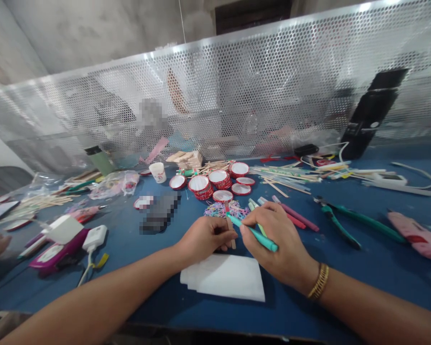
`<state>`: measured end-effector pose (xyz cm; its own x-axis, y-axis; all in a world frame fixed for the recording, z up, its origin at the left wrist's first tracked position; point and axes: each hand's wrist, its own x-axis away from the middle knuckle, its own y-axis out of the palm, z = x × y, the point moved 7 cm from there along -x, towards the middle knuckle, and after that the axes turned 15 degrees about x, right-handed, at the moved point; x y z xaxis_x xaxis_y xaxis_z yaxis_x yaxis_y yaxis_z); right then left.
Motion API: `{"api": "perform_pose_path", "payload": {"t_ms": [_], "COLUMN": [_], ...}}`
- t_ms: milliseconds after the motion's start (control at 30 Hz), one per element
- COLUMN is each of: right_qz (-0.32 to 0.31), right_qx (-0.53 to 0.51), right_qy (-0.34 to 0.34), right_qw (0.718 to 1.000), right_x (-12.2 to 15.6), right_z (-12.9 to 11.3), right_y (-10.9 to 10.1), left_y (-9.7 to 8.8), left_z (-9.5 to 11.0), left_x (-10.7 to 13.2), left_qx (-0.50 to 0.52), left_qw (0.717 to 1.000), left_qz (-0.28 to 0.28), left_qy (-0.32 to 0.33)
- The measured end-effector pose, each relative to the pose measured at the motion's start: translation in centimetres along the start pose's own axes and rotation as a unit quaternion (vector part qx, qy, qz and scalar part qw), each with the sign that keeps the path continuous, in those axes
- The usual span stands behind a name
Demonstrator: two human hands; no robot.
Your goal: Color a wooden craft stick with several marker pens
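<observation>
My left hand point(206, 236) is closed in a pinch on a small wooden stick point(232, 239) that stands just above a folded white paper point(224, 277). My right hand point(273, 239) grips a teal marker pen point(254, 233) with its tip pointing up-left toward the stick. Both hands meet at the middle of the blue table point(136, 249). A pile of coloured rubber bands point(222, 209) lies just behind the hands, and several pink and green markers point(294, 215) lie beside my right hand.
Several red-rimmed round lids point(215, 183) sit behind the bands. Green-handled pliers point(348, 223) and a pink glue gun point(416, 235) lie at right. Loose wooden sticks point(290, 175), a white cup point(158, 172), a green bottle point(99, 160), a charger point(94, 238). A perforated metal screen point(237, 96) bounds the far edge.
</observation>
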<state>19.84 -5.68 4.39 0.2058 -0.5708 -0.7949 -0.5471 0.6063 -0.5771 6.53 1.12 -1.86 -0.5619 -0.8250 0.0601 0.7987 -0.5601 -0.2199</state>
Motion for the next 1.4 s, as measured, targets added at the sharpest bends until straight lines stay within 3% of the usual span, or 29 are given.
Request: {"api": "perform_pose_path", "payload": {"t_ms": [1400], "right_qz": [0.020], "right_qx": [-0.002], "right_qy": [-0.005], "right_qw": [1.000], "right_x": [-0.03], "right_z": [-0.17], "right_y": [-0.21], "left_y": [0.08], "left_z": [-0.12], "left_x": [-0.02], "left_qx": [-0.003], "left_qw": [1.000], "left_qz": [-0.009], "left_qy": [0.010]}}
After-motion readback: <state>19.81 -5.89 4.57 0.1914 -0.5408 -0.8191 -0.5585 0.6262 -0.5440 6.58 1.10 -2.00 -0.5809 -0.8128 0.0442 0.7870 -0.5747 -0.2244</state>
